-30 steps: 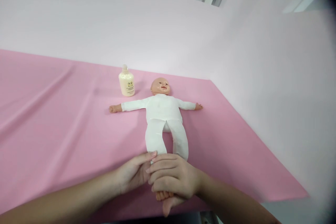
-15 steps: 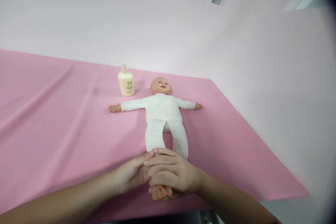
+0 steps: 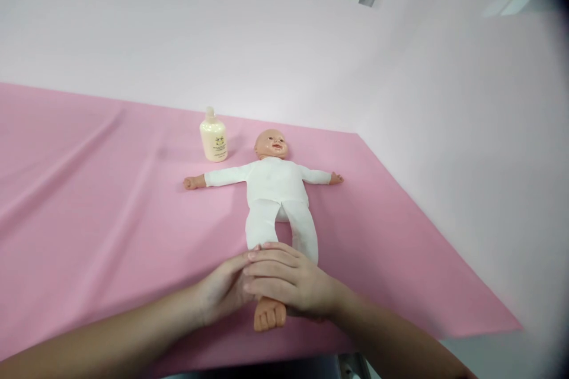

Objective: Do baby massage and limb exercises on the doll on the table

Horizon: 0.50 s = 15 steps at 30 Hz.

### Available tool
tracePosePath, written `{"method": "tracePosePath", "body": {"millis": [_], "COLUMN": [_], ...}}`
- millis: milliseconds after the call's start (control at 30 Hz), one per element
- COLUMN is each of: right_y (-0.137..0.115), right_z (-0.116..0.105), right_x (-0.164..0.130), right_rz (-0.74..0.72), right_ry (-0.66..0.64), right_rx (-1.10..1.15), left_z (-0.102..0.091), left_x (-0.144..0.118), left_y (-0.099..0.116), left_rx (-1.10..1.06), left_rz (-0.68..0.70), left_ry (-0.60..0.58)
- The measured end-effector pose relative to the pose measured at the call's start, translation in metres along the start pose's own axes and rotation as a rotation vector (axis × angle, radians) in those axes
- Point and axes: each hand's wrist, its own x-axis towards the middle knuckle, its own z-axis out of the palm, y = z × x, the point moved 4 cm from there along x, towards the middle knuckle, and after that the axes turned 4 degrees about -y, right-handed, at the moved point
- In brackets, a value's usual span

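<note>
Now both hands wrapped around one lower leg of the doll (image 3: 275, 189), near the front edge of the pink cloth (image 3: 111, 219). Left hand (image 3: 220, 293) cupped against the leg from the left, fingers curled in under the right hand, so closed on the leg as far as can be seen. Right hand (image 3: 291, 287) laid over the top, fingers (image 3: 267, 269) stretched leftward across the leg and overlapping the left hand's fingertips, gripping the leg. Bare foot (image 3: 269, 315) poking out just below the two hands, toes toward the camera. Doll flat on its back, dressed in white, arms spread wide to either side, head toward the far wall, other leg lying free and partly hidden behind the right hand. Cream bottle (image 3: 214, 139) upright near the doll's head, to its left, apart from it and well away from both hands. Cloth creased in long folds on the left side. Pale wall (image 3: 311, 41) behind and to the right. Forearms entering from the bottom corners.
</note>
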Motion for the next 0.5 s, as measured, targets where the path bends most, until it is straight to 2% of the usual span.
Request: {"method": "tracePosePath", "body": {"millis": [200, 500], "right_y": [0.002, 0.003], "right_z": [-0.001, 0.007], "right_x": [-0.001, -0.001], "right_rz": [-0.017, 0.042], "right_ry": [0.14, -0.014], "right_rx": [0.068, 0.097], "left_z": [0.002, 0.007], "left_x": [0.0, 0.001], "left_y": [-0.002, 0.001], "left_rx": [-0.046, -0.116], "left_rz": [-0.036, -0.03], "left_ry": [0.013, 0.03]}}
